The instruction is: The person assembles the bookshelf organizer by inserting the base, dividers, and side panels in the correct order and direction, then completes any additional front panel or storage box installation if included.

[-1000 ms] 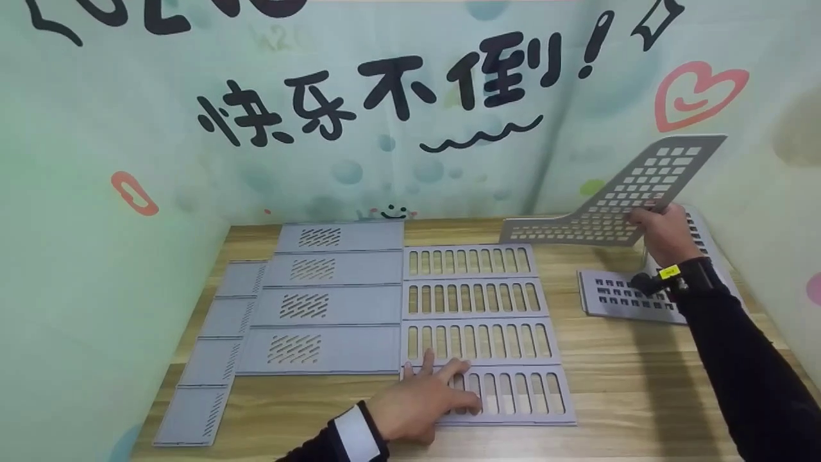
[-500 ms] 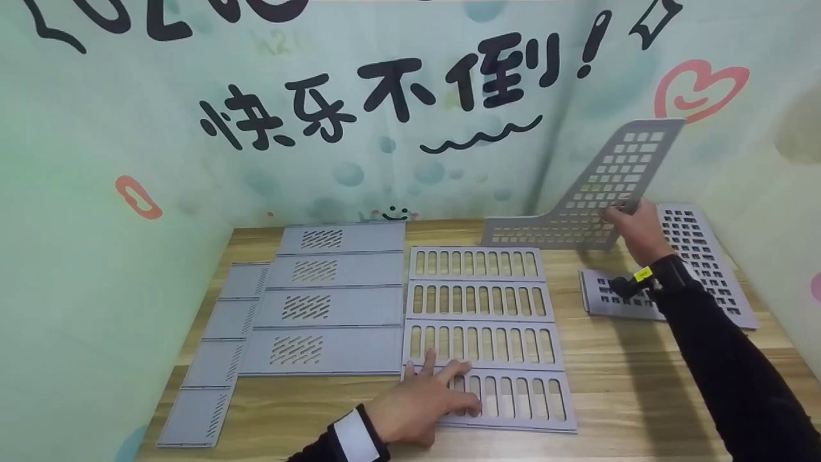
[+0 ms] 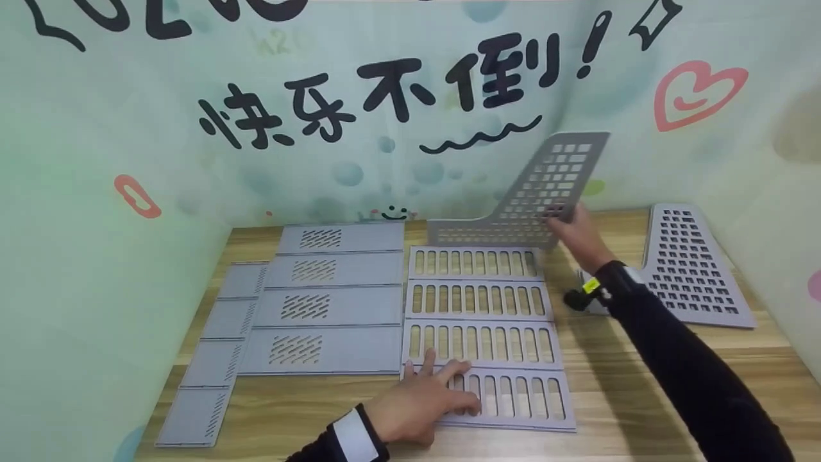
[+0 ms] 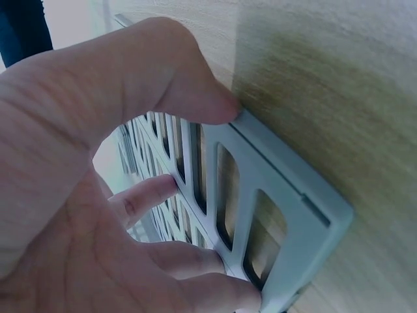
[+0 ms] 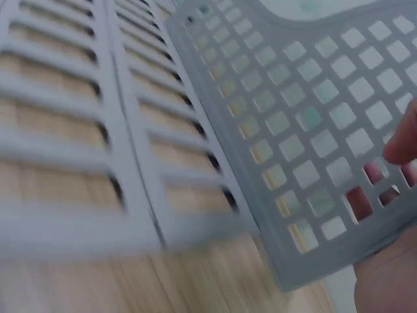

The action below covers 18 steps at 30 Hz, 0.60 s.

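Observation:
My right hand (image 3: 580, 237) pinches an upright grey L-shaped panel (image 3: 564, 176) with square holes near its lower corner, at the back of the table. Its lower edge overlaps the farthest slotted panel in the head view. In the right wrist view, the L-shaped panel (image 5: 287, 117) stands beside the slotted panels (image 5: 133, 140), the thumb over its holes. My left hand (image 3: 420, 401) holds the left end of the nearest slotted panel (image 3: 513, 420). In the left wrist view, the thumb sits on one long edge of that panel (image 4: 306, 208), other fingers along its far side.
Several plain panels (image 3: 365, 350) with slanted cuts lie left of the slotted ones. Farther left is a column of small panels (image 3: 189, 414). Another holed L-shaped panel (image 3: 696, 269) lies flat at right. A printed cloth (image 3: 321, 173) backs the wooden table (image 3: 301, 410).
My right hand has moved left with the upright L-shaped panel, uncovering the one lying at right. The far slotted panels have shifted slightly right. The left hand stays in place.

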{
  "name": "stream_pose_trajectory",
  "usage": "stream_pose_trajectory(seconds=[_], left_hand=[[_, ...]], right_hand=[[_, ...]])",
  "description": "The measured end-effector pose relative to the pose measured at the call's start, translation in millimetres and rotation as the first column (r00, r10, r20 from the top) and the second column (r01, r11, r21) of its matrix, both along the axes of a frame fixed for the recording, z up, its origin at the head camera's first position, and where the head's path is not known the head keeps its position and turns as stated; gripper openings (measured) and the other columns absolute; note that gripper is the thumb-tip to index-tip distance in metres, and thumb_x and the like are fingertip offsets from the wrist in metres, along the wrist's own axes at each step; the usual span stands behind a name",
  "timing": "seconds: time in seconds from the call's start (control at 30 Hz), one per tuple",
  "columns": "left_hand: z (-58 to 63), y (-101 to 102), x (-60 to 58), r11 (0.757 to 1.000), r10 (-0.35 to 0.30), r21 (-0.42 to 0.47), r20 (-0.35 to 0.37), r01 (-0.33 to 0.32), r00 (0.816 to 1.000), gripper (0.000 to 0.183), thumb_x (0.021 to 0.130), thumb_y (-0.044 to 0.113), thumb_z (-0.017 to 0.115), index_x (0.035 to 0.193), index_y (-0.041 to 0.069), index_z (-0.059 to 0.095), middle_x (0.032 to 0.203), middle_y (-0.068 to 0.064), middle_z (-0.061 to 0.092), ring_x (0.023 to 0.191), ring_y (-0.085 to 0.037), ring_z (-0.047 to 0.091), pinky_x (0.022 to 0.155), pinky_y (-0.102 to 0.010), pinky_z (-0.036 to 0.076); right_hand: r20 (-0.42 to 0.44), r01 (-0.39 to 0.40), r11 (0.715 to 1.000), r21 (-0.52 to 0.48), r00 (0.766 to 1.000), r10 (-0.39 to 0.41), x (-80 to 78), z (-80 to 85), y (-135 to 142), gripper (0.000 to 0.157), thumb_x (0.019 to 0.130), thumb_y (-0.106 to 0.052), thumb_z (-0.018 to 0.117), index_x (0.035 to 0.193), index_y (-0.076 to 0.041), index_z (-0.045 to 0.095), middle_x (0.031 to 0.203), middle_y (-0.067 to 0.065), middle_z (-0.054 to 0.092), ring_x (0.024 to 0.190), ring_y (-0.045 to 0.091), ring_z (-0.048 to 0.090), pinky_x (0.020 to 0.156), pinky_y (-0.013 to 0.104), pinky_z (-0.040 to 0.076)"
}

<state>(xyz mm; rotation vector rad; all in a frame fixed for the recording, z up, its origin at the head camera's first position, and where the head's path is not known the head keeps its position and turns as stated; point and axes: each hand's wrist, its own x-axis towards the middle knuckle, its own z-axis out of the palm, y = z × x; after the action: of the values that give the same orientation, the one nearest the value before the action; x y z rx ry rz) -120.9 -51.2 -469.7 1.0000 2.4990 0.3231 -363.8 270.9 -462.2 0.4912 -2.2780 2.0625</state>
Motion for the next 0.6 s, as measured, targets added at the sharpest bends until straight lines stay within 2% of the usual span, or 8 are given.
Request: stream_pose_trajectory(seconds=[0.13,0.23,0.4,0.6], left_hand=[[-0.3,1,-1.7,1.000,0.004,0.001,0.018,-0.004,1.000,0.090,0.061,-0.006,0.088,0.130,0.046,0.063,0.164,0.003,0.018,0.138,-0.065,0.018,0.097,-0.077,0.034],[-0.5,2,-2.5,1.000,0.012,-0.003,0.036,-0.011,0.999,0.091,0.061,-0.007,0.087,0.129,0.047,0.063,0.164,0.004,0.018,0.138,-0.065,0.017,0.098,-0.077,0.033],[1.3,3,-2.6,1.000,0.009,-0.005,0.043,-0.008,0.999,0.090,0.061,-0.008,0.087,0.128,0.047,0.064,0.164,0.004,0.018,0.138,-0.065,0.017,0.097,-0.077,0.034],[1.5,2,-3.4,1.000,0.005,0.013,0.042,-0.006,0.999,0.088,0.063,-0.010,0.085,0.127,0.045,0.065,0.163,0.003,0.020,0.137,-0.067,0.017,0.094,-0.077,0.036]], right_hand=[[0.024,0.045,0.998,-0.033,0.999,-0.044,-1.1,0.5,-23,0.050,0.094,0.012,0.047,0.144,0.006,0.040,0.124,0.024,0.059,0.111,0.032,0.061,0.097,0.045,0.051],[0.045,0.060,0.997,-0.043,0.997,-0.058,-2.9,0.4,-31,0.054,0.095,0.011,0.047,0.147,0.004,0.037,0.128,0.024,0.057,0.115,0.030,0.059,0.101,0.046,0.048],[0.077,0.030,0.999,-0.028,0.997,-0.028,-5.2,-0.5,-38,0.060,0.097,0.009,0.047,0.154,0.000,0.032,0.138,0.025,0.053,0.124,0.033,0.055,0.106,0.048,0.043],[0.075,0.016,0.999,-0.051,0.997,-0.012,-9.1,-4.2,-49,0.062,0.094,0.009,0.047,0.154,-0.001,0.033,0.138,0.024,0.054,0.124,0.035,0.055,0.107,0.048,0.043]])
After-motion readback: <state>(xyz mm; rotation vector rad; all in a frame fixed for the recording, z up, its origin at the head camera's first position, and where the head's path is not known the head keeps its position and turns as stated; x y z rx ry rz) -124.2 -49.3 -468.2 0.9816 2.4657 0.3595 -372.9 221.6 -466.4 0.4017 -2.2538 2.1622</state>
